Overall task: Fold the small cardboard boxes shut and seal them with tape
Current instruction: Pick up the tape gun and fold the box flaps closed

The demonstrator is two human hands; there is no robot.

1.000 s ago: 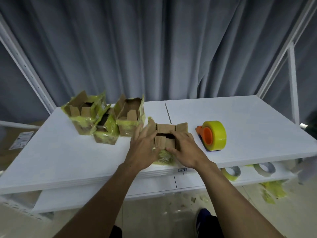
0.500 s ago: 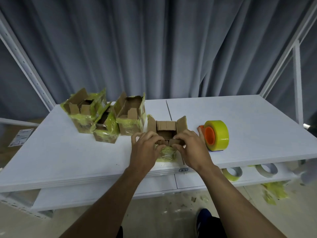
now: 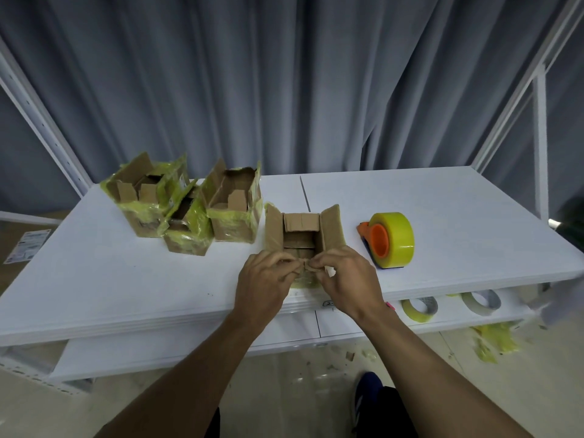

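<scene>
A small open cardboard box (image 3: 301,230) stands near the front edge of the white table (image 3: 94,279), its side flaps up and its far flap folded inward. My left hand (image 3: 265,282) and my right hand (image 3: 344,279) meet at the box's near side, and both pinch the near flap between fingertips and thumb. A yellow tape roll on an orange dispenser (image 3: 390,240) stands on the table just right of the box and my right hand.
Three more open boxes wrapped in old yellow tape (image 3: 186,207) cluster at the left back of the table. Spare tape rolls (image 3: 420,308) lie on the lower shelf at right. Grey curtains hang behind; tape scraps litter the floor.
Both hands drew back from the box's top and sides to its near edge and took hold of the near flap. The box's side flaps now stand more upright.
</scene>
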